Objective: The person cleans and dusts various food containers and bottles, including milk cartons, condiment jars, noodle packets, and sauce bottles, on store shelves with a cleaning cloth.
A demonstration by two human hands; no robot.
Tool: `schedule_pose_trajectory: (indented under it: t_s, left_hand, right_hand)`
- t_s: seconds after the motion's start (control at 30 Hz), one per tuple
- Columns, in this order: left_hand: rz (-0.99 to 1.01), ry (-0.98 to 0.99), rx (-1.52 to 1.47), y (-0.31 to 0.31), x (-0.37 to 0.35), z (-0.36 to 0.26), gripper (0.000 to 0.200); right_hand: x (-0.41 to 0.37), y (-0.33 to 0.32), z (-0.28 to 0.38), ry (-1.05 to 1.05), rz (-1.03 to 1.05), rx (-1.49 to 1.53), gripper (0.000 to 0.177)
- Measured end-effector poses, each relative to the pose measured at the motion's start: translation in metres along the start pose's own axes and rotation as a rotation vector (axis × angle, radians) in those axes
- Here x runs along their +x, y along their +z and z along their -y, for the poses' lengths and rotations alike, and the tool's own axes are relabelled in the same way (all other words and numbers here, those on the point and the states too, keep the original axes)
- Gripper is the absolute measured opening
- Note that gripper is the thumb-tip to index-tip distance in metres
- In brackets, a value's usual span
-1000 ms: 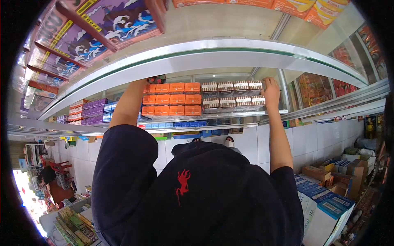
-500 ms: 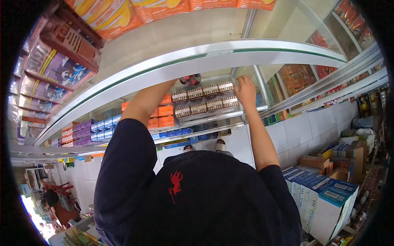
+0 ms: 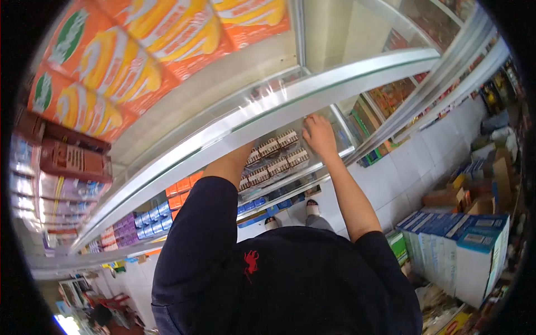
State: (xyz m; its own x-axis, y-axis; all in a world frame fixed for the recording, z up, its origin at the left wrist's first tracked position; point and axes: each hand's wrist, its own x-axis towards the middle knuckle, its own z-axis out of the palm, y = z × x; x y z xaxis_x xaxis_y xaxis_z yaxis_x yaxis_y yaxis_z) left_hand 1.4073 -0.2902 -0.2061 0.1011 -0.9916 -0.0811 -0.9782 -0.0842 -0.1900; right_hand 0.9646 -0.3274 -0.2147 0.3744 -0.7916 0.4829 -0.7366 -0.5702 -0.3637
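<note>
My right hand [image 3: 319, 134] rests inside the display case, just right of two rows of small brown-and-white boxes [image 3: 277, 146]. Its fingers are bent, and whether they hold anything is too small to tell. My left forearm [image 3: 230, 165] reaches under the metal-edged glass shelf [image 3: 245, 129]; the left hand is hidden behind the shelf edge. Orange boxes [image 3: 177, 194] stand left of the brown-and-white ones, close to the left forearm.
Large orange packs [image 3: 146, 34] lie on the upper shelf at top left. Blue boxes [image 3: 153, 219] and purple boxes [image 3: 120, 227] fill the case's left part. Blue-and-white cartons [image 3: 441, 251] stand on the floor at right. A person [image 3: 106, 318] is at lower left.
The view has turned and shifted, showing more orange packs. A round dark-and-red item seen near my left forearm earlier is out of sight. My right hand remains beside the brown-and-white boxes.
</note>
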Motion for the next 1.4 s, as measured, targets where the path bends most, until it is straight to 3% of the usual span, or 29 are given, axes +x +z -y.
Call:
schedule_pose_trajectory:
  t_s: [0.17,0.5,0.77,0.83,0.9,0.93,0.97,1.0,1.03,1.07,1.2,1.4]
  left_hand:
    - [0.073,0.042,0.062,0.017,-0.001,0.021,0.038]
    - [0.151,-0.149,0.121,0.037,-0.090,0.118,0.036]
    - [0.205,-0.188,0.165,0.052,-0.118,0.149,0.035]
    - [0.210,-0.186,0.185,0.109,-0.111,0.200,0.035]
    - [0.221,-0.181,0.192,0.166,-0.042,0.238,0.034]
    - [0.466,-0.348,-0.191,0.193,-0.018,0.250,0.029]
    - [0.702,-0.509,-0.584,0.192,-0.039,0.290,0.024]
    - [0.703,-0.505,-0.587,0.176,-0.007,0.223,0.024]
    - [0.617,-0.343,-0.242,0.113,-0.010,0.173,0.021]
    - [0.518,-0.180,0.099,0.027,-0.037,0.083,0.018]
    - [0.310,-0.125,-0.231,0.081,0.054,0.065,0.018]
    - [-0.087,0.155,-0.298,0.036,0.222,-0.200,0.026]
  right_hand:
    - [0.000,-0.005,0.004,0.039,-0.015,0.039,0.022]
    - [0.001,0.001,0.002,0.025,0.029,0.005,0.022]
    - [0.000,-0.001,0.002,0.030,0.008,0.006,0.023]
    - [0.002,-0.001,0.001,0.026,0.004,0.000,0.023]
    - [-0.001,0.000,0.001,0.022,0.013,-0.008,0.024]
    - [-0.001,0.000,0.001,0.023,0.016,-0.008,0.023]
    - [0.000,0.001,0.000,0.023,0.018,-0.009,0.023]
    - [0.000,0.002,-0.002,0.023,0.018,-0.015,0.023]
    - [-0.001,0.004,-0.004,0.014,-0.001,0.008,0.023]
    - [-0.001,0.005,-0.005,0.004,-0.019,0.031,0.023]
    - [-0.001,0.003,-0.004,0.056,-0.030,0.090,0.022]
    - [-0.003,0.003,-0.010,0.126,-0.085,0.238,0.015]
